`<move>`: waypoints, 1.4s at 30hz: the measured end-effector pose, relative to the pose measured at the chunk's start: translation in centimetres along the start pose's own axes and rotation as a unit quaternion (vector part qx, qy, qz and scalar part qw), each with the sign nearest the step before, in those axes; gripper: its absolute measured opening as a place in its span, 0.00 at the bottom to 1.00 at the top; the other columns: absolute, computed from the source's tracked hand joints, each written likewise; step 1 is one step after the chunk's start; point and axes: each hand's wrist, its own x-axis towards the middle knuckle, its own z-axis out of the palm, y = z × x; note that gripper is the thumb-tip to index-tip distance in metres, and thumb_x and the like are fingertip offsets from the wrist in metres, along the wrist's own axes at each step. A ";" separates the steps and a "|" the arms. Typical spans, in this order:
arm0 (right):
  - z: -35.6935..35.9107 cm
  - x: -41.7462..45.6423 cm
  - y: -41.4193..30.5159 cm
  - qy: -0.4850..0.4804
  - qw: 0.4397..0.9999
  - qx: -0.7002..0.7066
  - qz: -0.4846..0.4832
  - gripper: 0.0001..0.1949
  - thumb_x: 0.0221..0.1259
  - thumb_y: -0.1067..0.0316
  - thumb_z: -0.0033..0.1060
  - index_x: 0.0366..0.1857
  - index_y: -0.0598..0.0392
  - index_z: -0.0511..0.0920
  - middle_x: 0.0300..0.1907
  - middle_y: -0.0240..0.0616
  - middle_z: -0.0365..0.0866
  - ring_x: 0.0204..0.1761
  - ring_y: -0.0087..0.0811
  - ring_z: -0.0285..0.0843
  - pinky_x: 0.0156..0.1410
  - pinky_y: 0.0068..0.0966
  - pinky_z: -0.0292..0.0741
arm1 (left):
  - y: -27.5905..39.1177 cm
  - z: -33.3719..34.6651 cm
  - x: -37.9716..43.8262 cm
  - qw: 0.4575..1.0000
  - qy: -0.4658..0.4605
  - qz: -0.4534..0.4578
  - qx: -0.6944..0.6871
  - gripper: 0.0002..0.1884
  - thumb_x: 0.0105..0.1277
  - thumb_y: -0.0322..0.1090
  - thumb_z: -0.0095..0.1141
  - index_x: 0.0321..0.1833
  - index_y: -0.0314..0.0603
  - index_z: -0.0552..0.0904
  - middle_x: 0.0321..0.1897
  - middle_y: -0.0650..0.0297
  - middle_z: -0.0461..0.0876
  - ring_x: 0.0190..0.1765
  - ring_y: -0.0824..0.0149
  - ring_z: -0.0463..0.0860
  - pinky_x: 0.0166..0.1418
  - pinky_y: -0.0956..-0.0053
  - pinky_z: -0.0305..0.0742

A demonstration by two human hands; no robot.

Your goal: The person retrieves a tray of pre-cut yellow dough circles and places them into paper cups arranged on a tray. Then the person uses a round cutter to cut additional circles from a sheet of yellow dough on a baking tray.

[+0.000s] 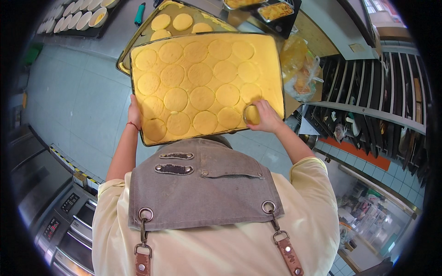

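Observation:
A wide sheet of yellow sponge cake (270,65) fills a dark-rimmed baking tray (131,74) in front of my apron. Rows of round cuts mark the cake, and the discs still sit in their places. My left hand (135,113) grips the tray's left edge, thumb at the rim and the other fingers hidden underneath. At the near right corner, my right hand (265,116) holds a thin round ring cutter (244,113) against the cake, beside the last disc of the nearest row. Whether the ring has gone through the cake cannot be seen.
Behind lies a second tray (124,57) with loose cake discs (182,22) and scraps, partly covered by the first. White cups (98,18) and a teal-handled tool (140,14) rest at the back left. Plastic bags (304,77), foil-boxed bakes (275,12) and a tray rack (369,110) stand right.

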 end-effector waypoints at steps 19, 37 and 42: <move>-6.9 2.7 3.9 0.148 0.982 -0.116 0.010 0.46 0.46 0.47 0.80 0.67 0.62 0.66 0.63 0.55 0.70 0.66 0.54 0.68 0.71 0.44 0.68 | -0.6 -0.6 0.8 1.000 0.014 0.009 -0.010 0.41 0.78 0.67 0.32 0.71 0.30 0.70 0.63 0.54 0.79 0.62 0.58 0.79 0.66 0.63 0.75; -5.8 16.6 14.3 0.208 0.972 -0.080 0.078 0.45 0.51 0.46 0.75 0.70 0.63 0.65 0.66 0.55 0.67 0.68 0.54 0.65 0.74 0.42 0.66 | -0.1 1.2 -0.1 0.992 0.121 0.029 0.017 0.42 0.78 0.66 0.37 0.72 0.25 0.69 0.65 0.53 0.76 0.63 0.59 0.76 0.68 0.65 0.71; -5.8 16.6 14.8 0.164 0.979 -0.093 0.078 0.46 0.52 0.47 0.75 0.71 0.62 0.64 0.65 0.53 0.68 0.68 0.52 0.65 0.75 0.41 0.65 | 0.8 2.4 -1.3 0.991 0.136 0.016 -0.005 0.41 0.79 0.64 0.38 0.72 0.26 0.69 0.66 0.54 0.76 0.64 0.60 0.76 0.69 0.65 0.70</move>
